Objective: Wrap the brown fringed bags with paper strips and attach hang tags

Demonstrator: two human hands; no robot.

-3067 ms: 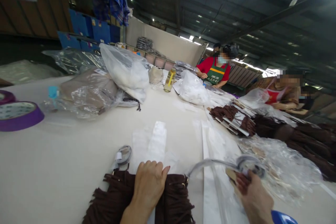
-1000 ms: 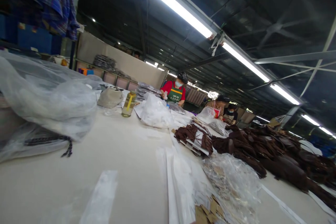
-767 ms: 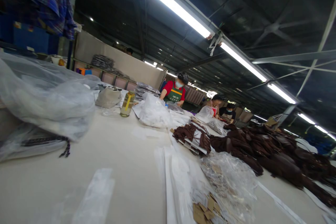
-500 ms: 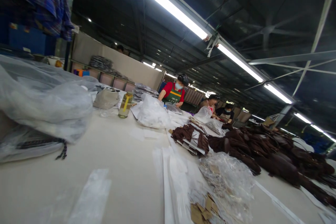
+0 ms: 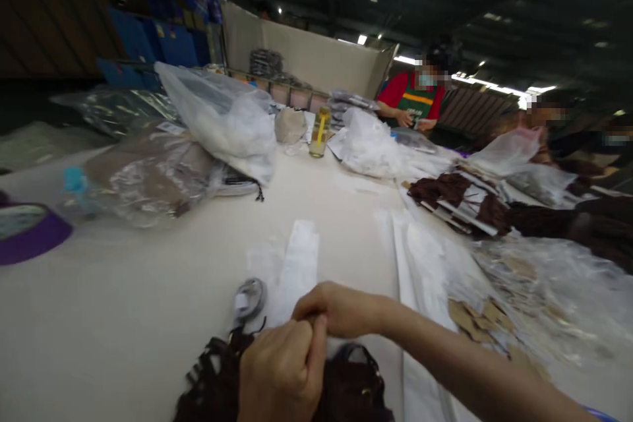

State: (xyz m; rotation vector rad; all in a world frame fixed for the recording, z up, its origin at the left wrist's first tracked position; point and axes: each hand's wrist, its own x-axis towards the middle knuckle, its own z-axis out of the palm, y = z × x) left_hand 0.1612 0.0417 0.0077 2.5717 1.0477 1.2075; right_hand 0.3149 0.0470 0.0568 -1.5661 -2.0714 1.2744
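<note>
My left hand [image 5: 281,369] is closed in a fist at the bottom middle, over a dark brown fringed article [image 5: 212,382] on the table. Against its knuckles, my right hand [image 5: 341,310] is closed too, its forearm reaching in from the lower right. Whatever sits between the fingers of both hands is hidden. Dark brown material with a black loop [image 5: 361,362] shows just right of my left hand. Beyond the hands lie a round grey object with a white label [image 5: 251,297] and a whitish strip [image 5: 301,257].
Plastic-wrapped goods [image 5: 153,175] and a purple ring-shaped object [image 5: 34,237] lie on the left. A yellowish bottle [image 5: 320,133] stands farther back. Brown bundles [image 5: 459,201], clear plastic [image 5: 558,297] and cardboard pieces [image 5: 479,320] occupy the right. A co-worker in a green apron [image 5: 415,102] is across the table.
The view has tilted down and levelled, turning somewhat left. Both my hands and the brown fringed article now show at the bottom; none of them was in view before.
</note>
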